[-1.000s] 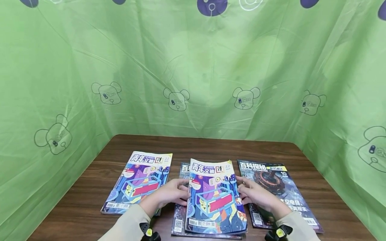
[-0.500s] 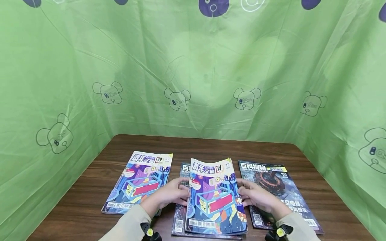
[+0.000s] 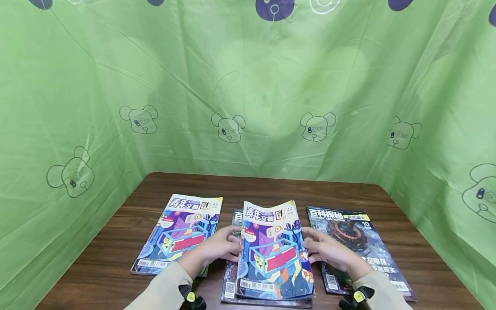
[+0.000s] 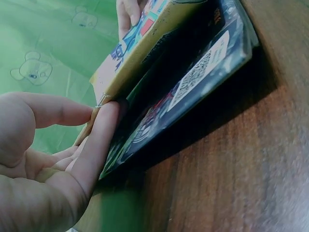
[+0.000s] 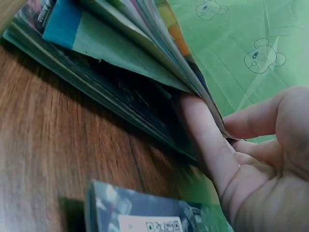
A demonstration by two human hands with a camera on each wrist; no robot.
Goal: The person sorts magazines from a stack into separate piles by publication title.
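A colourful magazine (image 3: 271,258) with a purple and blue cover is held between both hands in the middle of the table. My left hand (image 3: 217,247) pinches its left side; in the left wrist view, the thumb and fingers close on the spine (image 4: 145,48). On the opposite side, my right hand (image 3: 329,247) pinches the loose page edges (image 5: 159,48), thumb beneath. Below it lies a dark magazine (image 3: 230,282), mostly covered. Both wrist views show a gap between the two, the upper one raised at an angle.
To the left lies another magazine (image 3: 182,234) with the same colourful cover, partly behind the left forearm. A dark magazine (image 3: 348,232) lies on the right, partly under the right hand. Green curtains (image 3: 248,94) surround the brown wooden table (image 3: 271,187).
Over the last half second the held magazine has shifted slightly left and away from me, both hands moving with it. The other magazines have stayed in place.
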